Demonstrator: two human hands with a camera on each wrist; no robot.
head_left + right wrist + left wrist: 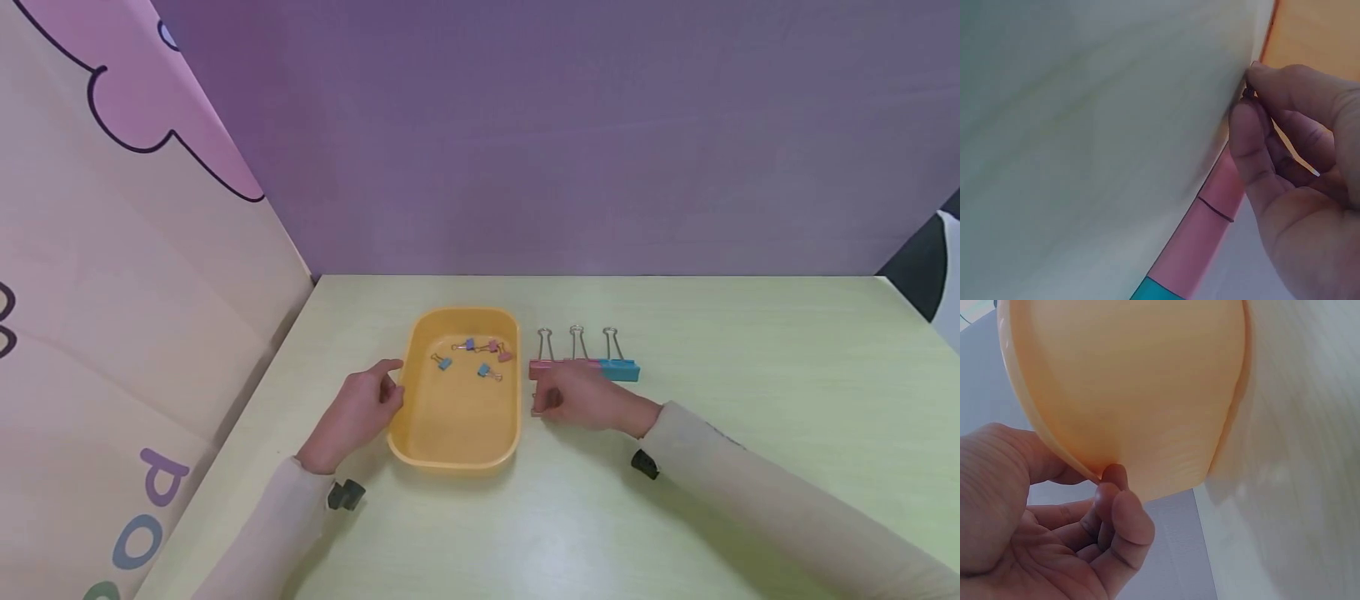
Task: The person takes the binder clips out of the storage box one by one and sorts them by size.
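Observation:
A yellow tray (457,460) lies on the pale green table and holds several small binder clips (486,371). My left hand (393,387) is at its left rim. In the left wrist view the thumb and curled fingers (1113,478) pinch the edge of the tray (1135,381). Right of the tray, three large binder clips stand in a row: a pink one (542,367), a second pink one (581,362) and a blue one (621,369). My right hand (542,404) pinches the front wire handle of the leftmost pink clip (1210,225). The fingertips (1244,115) press the handle near the table.
A purple wall stands behind the table and a patterned beige and pink panel closes the left side. The table (750,350) stretches on to the right of the clips. A black device is strapped to each wrist.

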